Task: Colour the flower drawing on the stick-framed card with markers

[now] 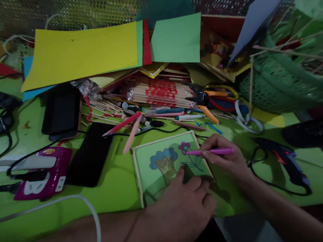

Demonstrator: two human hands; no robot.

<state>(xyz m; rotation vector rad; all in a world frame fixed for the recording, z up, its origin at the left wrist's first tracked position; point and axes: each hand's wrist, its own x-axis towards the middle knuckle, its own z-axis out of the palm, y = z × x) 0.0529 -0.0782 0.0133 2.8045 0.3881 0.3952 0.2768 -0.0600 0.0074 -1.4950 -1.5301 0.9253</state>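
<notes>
My right hand (224,159) pinches a magenta felt-tip pen (217,152), its tip touching the drawing beside the purple flower (185,147). Beneath both hands lies a green card (147,184) edged with thin wooden sticks. On the card's left half is a tree (165,166) with a blue crown and a brown trunk; the flower has a drawn stem and leaves. My left hand (189,199) rests on the card's lower part, index finger stretched out and the others loosely bent, holding nothing that I can see. It hides the card's lower edge.
Pens (174,111), loose sticks and scissors (218,97) crowd the area behind the card. Coloured paper (87,52) stands at the back. A glue gun (287,159) and green basket (293,75) are right; a phone (91,157) and purple power strip (46,174) left.
</notes>
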